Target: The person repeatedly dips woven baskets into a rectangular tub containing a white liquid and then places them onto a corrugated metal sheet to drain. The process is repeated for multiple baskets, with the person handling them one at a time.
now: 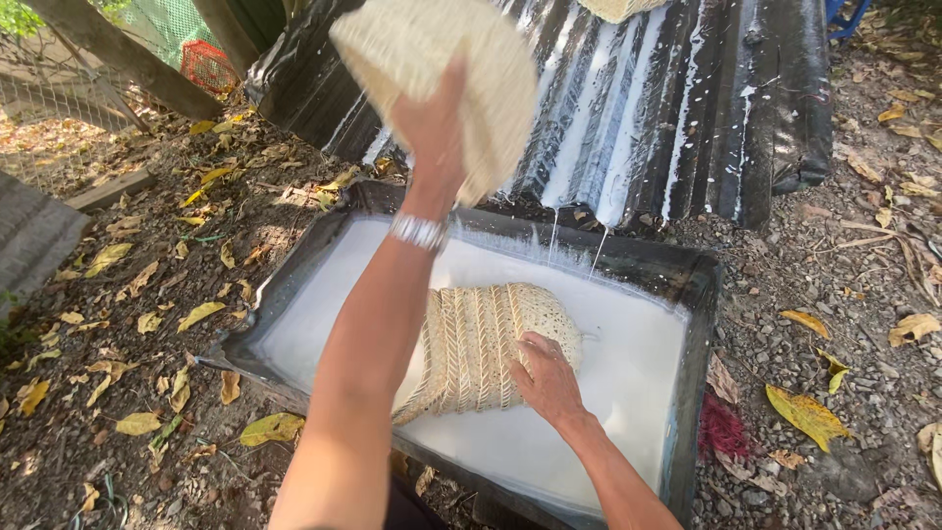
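Here my left hand clasps a woven piece at twelve o'clock; nearer, my right hand lies flat, unclosed, on the woven basket in the white-filled tray

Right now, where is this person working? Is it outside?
Yes, probably an outdoor yard workshop. Dry leaves litter the dirt ground, a corrugated metal sheet drips white liquid into a black tray, and the hands handle woven pieces.

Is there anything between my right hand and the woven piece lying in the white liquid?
Nothing visible. Your right hand already rests directly on the woven piece lying in the tray. Your left hand is raised above, holding another woven piece.
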